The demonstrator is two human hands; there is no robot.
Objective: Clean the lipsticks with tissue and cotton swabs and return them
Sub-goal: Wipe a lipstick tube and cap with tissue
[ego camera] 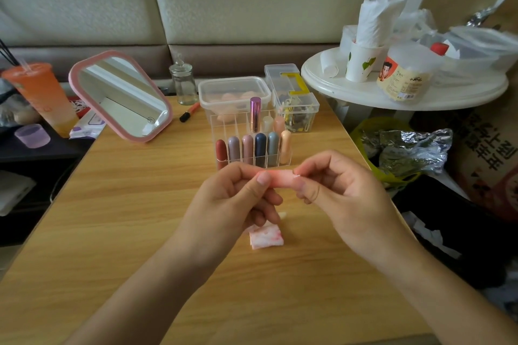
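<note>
The left hand (238, 196) and right hand (336, 190) meet above the middle of the desk (126, 204), holding one pink lipstick (280, 178) level between them; the left fingers (269, 198) are curled round its left end with the thumb pressed on top; the right fingers pinch its right end; a small white bit shows at the right fingertips, and what it is cannot be told. The lipstick is clear of the desk, just in front of the rack (232, 126). Below the hands a folded tissue (266, 238) with pink stains lies on the desk, partly hidden by the left hand. The clear rack stands upright behind the hands; its front row holds six lipsticks (248, 148) side by side, red at the left and peach at the right; a purple tube (255, 113) stands taller in a row behind. A lidded box (232, 89) sits just behind the rack; a jar (183, 83) stands to its left; a pink-framed mirror (123, 97) leans at the far left of the desk; an orange cup (42, 95) stands beyond it, off the desk.
</note>
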